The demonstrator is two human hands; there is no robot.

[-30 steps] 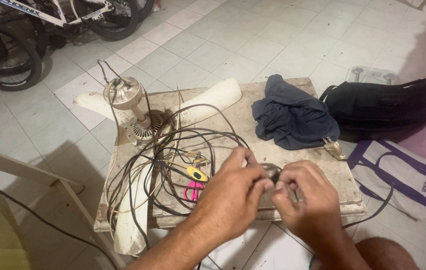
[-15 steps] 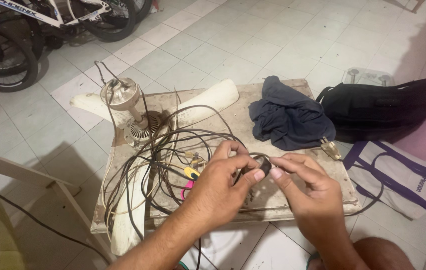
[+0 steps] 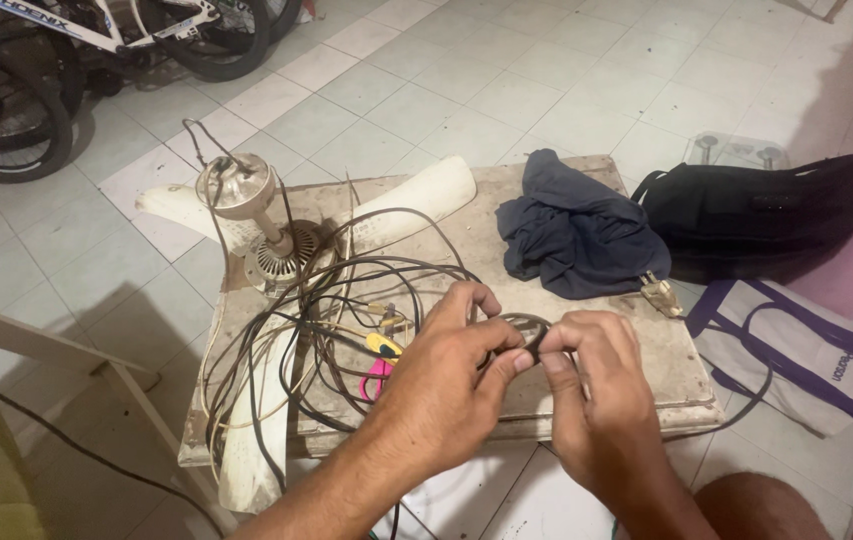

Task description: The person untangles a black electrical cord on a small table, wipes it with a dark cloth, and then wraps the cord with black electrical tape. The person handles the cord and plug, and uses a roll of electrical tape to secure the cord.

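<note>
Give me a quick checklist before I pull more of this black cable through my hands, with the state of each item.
1. Both hands on the cable: ok. The left hand and right hand pinch a small loop of black cable between them.
2. Cable free of snags: not ok. It runs into a tangle of wires lying over the ceiling fan motor and the blades.
3. Tools clear of the wires: not ok. The yellow-handled tool and pink-handled tool lie under the tangle.
4. Plug end free: cannot tell, it lies by the dark cloth.
5. Board steady: cannot tell.
</note>
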